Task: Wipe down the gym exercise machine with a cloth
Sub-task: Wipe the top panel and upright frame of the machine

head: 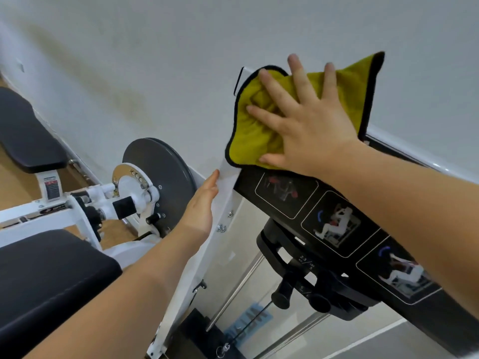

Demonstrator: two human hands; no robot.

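A white wall (129, 60) fills the view from 9 to 3 o'clock. Below it stands the machine (204, 257), its white post slanting from the centre down to 6 o'clock. A black panel (305, 203) with three exercise diagrams runs from the post's top toward 4 o'clock. Two black pads sit on the white frame: the seat pad (46, 275) at 8 o'clock and a second pad (26, 133) at 10 o'clock. A grey disc (166, 172) stands on edge just at 9 o'clock of the post.

The cloth (259, 125) – yellow with a black hem – lies bunched over the panel's upper end, at 1 o'clock in the view, one corner sticking up toward 2 o'clock. The right hand (311, 125) presses it flat there, fingers spread wide and straight. The left hand (202, 206), at 7 o'clock of the cloth, holds nothing – its straight fingers lie together against the post's edge. A black knob (281, 294) hangs under the panel at 5 o'clock.
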